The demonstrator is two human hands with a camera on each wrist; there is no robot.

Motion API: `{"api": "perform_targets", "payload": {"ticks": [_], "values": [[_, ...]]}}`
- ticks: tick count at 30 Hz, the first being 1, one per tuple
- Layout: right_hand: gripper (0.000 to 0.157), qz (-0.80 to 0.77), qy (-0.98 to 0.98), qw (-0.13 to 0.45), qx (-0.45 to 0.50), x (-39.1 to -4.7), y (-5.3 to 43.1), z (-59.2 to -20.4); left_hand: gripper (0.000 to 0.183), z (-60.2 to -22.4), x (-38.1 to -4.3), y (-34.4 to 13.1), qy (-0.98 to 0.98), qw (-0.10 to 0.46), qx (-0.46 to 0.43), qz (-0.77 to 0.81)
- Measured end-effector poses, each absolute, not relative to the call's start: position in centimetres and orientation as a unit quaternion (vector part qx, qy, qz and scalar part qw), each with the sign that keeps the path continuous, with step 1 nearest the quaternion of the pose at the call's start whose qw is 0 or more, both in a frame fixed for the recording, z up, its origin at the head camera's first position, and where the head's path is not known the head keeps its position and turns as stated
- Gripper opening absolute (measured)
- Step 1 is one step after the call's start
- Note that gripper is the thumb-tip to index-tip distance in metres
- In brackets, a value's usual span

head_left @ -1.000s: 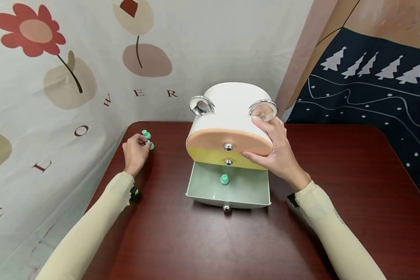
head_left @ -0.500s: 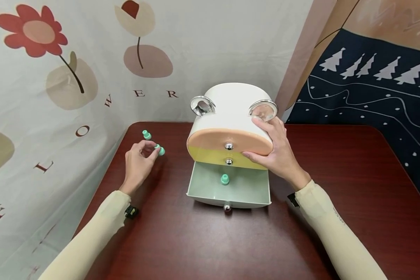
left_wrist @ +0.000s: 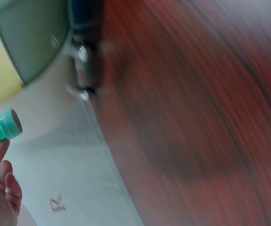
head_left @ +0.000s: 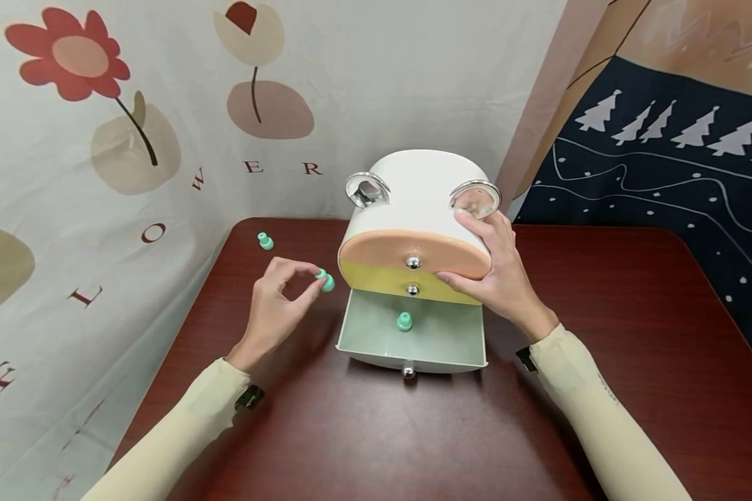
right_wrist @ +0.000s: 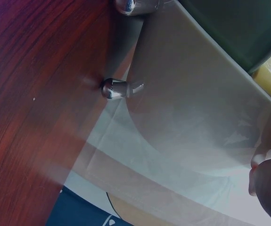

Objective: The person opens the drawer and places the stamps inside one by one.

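Observation:
My left hand (head_left: 276, 303) pinches a small mint-green stamp (head_left: 328, 282) between thumb and fingertips, left of a white rounded drawer box (head_left: 426, 174). In the left wrist view the stamp (left_wrist: 5, 126) shows a flat dark face at its wide end. My right hand (head_left: 507, 278) grips the box's right side, its thumb across the front and a finger by a silver ear. The lowest, grey-green drawer (head_left: 376, 341) is pulled out, and another green stamp (head_left: 404, 321) stands in it. A third stamp (head_left: 265, 241) rests on the table at the back left.
Orange (head_left: 376, 250) and yellow (head_left: 376, 277) drawers with silver knobs are closed above the pulled-out one. The box stands on a dark red wooden table (head_left: 376, 445). Behind are a flower-print cloth (head_left: 351, 83) and a navy cloth (head_left: 658, 167) with white trees.
My left hand has lifted a stamp from near the other one at the back left and carried it right, close to the box. My right hand keeps its grip on the box.

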State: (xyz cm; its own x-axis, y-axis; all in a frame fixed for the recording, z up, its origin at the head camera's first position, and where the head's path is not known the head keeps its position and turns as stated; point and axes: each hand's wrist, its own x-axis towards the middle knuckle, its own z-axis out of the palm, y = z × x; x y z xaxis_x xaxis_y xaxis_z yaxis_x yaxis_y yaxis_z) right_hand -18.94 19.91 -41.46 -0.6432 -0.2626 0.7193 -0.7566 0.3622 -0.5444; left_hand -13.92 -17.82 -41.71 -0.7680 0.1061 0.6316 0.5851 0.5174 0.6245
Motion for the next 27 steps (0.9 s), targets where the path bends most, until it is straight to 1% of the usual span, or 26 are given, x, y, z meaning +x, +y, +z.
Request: {"api": "perform_targets", "payload": {"ticks": [2,4,8,16,21,27], "values": [[0.097,0.462,-0.781,0.266,0.325,-18.9,19.9,-41.5,0.026,-41.5,-13.7,-17.1,-0.825,0.262,-0.234,-0.443],[0.097,0.463,-0.782,0.264,0.323,-18.9,19.9,-41.5,0.027,-42.1,-13.8,-16.8,-0.821,0.254,-0.259,-0.441],[0.097,0.466,-0.782,0.263,0.321,-18.9,19.9,-41.5,0.027,-42.0,-13.2,-15.6,-0.810,0.236,-0.290,-0.451],[0.096,0.468,-0.781,0.261,0.320,-18.9,20.0,-41.5,0.024,-42.4,-12.2,-13.1,-0.809,0.172,-0.336,-0.450],[0.096,0.468,-0.777,0.268,0.323,-18.9,20.0,-41.6,0.018,-42.3,-12.3,-11.7,-0.826,0.109,-0.382,-0.401],[0.096,0.468,-0.779,0.262,0.325,-19.0,19.9,-41.5,0.019,-42.0,-12.8,-10.6,-0.854,0.011,-0.381,-0.354]]}}
